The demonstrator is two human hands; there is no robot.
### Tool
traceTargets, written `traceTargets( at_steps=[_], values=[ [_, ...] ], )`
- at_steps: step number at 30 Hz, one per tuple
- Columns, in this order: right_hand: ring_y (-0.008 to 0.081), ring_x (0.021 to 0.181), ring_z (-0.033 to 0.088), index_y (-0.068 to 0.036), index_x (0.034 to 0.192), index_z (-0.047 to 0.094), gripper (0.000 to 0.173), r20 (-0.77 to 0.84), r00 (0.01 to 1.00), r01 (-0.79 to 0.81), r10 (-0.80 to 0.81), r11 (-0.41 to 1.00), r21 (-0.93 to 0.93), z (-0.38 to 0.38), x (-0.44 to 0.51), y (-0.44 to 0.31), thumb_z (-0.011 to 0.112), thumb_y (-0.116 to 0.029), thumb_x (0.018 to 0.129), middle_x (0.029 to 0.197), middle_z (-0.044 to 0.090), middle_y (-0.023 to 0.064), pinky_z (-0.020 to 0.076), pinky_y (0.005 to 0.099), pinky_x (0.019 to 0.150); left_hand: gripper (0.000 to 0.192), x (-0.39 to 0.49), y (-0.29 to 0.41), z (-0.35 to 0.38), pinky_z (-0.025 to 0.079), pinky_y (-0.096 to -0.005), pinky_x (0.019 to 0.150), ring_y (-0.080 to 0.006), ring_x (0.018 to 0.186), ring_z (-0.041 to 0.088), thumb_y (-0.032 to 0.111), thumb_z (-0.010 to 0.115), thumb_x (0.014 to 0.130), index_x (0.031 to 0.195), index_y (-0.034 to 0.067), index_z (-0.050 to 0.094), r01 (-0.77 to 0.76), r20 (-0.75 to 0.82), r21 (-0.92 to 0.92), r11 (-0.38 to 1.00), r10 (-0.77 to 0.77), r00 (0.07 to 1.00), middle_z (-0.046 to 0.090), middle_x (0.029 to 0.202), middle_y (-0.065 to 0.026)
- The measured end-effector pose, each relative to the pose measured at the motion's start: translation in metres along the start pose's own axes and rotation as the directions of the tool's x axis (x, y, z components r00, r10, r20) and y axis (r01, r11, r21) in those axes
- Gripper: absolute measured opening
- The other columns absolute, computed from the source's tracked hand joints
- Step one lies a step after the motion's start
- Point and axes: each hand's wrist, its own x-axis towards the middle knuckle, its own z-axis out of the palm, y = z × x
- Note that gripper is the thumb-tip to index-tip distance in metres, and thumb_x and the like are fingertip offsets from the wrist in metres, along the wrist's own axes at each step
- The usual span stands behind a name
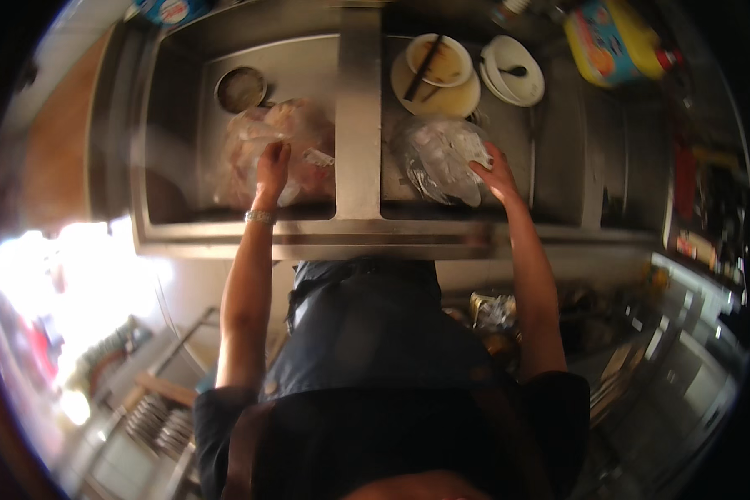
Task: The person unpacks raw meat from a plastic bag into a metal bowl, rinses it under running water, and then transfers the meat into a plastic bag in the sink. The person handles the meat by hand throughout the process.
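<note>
My left hand is over a large clear plastic bag of pale pinkish food, perhaps raw meat, in the left sink basin; whether its fingers grip the film is unclear. In the right basin, my right hand has its thumb and fingers spread at the right edge of a crumpled clear plastic bag with whitish contents. It touches the bag's edge; a firm grip cannot be made out. A round metal bowl stands behind the left bag.
Behind the right bag are a white bowl with brownish residue and dark chopsticks, a plate, and stacked white bowls with a black spoon. A steel divider separates the basins. A yellow detergent bottle lies at upper right.
</note>
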Motion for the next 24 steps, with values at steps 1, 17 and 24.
traceTargets(
  at_steps=[1,17,24],
  values=[
    [0.0262,0.108,0.054,-0.006,0.13,0.044,0.069,-0.032,0.999,-0.011,0.004,0.976,-0.216,0.003,0.022,0.023,0.075,-0.033,0.075,0.126,0.05,0.0155,0.0454,0.0356,0.089,0.032,-0.011,0.008,0.002,0.045,-0.0259,0.078,-0.0146,0.091,0.059,0.021,0.062,0.086,0.111,0.001,0.058,0.002,-0.053,-0.019,1.0,-0.003,0.999,0.064,0.099,-0.009],
    [0.039,0.108,0.051,0.0,0.119,0.053,0.066,0.711,0.698,0.398,-0.079,0.869,-0.294,0.153,0.01,-0.004,0.071,-0.038,0.068,0.115,0.053,0.025,0.0433,0.0444,0.09,0.025,-0.178,0.123,0.013,0.046,-0.0263,0.083,-0.0149,0.099,0.06,0.011,0.055,0.092,0.115,0.002,0.06,0.293,-0.213,0.053,0.955,-0.276,0.937,0.065,0.108,-0.0093],
    [0.0374,0.089,0.061,0.0,0.105,0.061,0.037,0.558,0.809,0.381,-0.187,0.889,-0.254,-0.019,0.058,0.019,0.063,-0.015,0.072,0.095,0.063,0.0206,0.0487,0.0439,0.078,0.02,-0.15,0.155,0.04,0.045,-0.0284,0.083,-0.0171,0.094,0.059,0.004,0.053,0.09,0.109,0.0,0.062,0.093,-0.051,0.13,0.987,-0.087,0.995,0.063,0.102,-0.0104]
  ],
)
